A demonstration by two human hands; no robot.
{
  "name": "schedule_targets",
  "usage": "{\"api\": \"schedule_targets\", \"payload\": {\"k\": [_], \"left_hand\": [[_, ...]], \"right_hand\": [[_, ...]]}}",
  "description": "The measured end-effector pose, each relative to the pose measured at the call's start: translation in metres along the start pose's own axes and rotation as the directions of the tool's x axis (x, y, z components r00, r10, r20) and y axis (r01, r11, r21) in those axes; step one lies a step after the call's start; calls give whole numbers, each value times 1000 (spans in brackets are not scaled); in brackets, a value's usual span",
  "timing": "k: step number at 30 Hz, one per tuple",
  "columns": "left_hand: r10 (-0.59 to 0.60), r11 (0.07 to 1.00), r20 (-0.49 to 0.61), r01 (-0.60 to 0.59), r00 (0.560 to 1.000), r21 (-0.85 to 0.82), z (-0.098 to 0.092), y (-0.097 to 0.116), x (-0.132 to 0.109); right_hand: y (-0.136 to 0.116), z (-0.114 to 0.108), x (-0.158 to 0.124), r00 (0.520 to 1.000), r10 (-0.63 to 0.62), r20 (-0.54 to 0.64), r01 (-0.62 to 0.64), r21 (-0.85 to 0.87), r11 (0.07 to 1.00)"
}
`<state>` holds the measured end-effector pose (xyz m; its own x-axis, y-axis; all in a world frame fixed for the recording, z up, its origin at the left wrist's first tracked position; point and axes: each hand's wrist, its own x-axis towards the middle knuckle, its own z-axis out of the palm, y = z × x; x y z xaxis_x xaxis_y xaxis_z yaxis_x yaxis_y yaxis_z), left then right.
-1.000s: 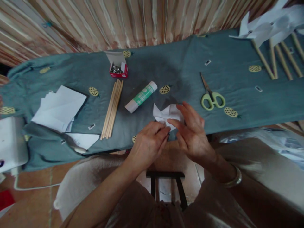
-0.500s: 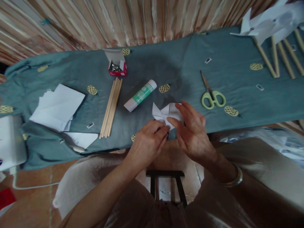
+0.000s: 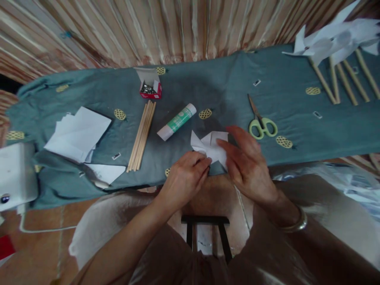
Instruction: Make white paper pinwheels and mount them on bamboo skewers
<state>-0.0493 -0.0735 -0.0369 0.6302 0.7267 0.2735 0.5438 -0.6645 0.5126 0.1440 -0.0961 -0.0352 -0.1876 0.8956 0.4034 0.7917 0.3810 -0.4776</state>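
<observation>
- Pinching a white folded paper (image 3: pixel 212 146) by its near left corner with the left hand (image 3: pixel 187 170), finger and thumb close together.
- Holding the right hand (image 3: pixel 247 162) wide, with fingers bent and spread apart, at the right side of the paper; cannot tell whether touching it or just above it.
- Having the paper between both hands, by the near edge of the desk (image 3: pixel 184 79).
- Wearing a shiny bangle (image 3: pixel 298 225) on the right wrist.
- Just past the paper, to the left: a fat glue stick (image 3: pixel 177 121) with a green label, lying aslant.
- To the right: scissors (image 3: pixel 260 120) with green handles, blades pointing away.
- Left of the glue: a row of thin wooden sticks (image 3: pixel 141 136), side by side.
- Just past the sticks: a little red box (image 3: pixel 151 94), lid up, full of shiny bits (image 3: pixel 147 88).
- Farther left: a messy pile of white sheets (image 3: pixel 78 134), near a white machine (image 3: pixel 18 174).
- Far right: white paper pinwheels (image 3: pixel 335 39) on sticks.
- Under it all: a blue-green cloth (image 3: pixel 285 79) with yellow pineapples.
- Behind the desk: a stripy curtain (image 3: pixel 178 31).
</observation>
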Motion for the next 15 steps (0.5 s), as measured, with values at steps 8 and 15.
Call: {"api": "schedule_targets", "payload": {"k": [8, 15], "left_hand": [[-4, 999, 27, 3, 1000, 36, -3, 2, 1], [17, 998, 9, -17, 1000, 55, -7, 1, 3]], "right_hand": [[12, -12, 19, 941, 337, 32, -338, 122, 933], [11, -7, 27, 939, 343, 14, -342, 83, 936]]}}
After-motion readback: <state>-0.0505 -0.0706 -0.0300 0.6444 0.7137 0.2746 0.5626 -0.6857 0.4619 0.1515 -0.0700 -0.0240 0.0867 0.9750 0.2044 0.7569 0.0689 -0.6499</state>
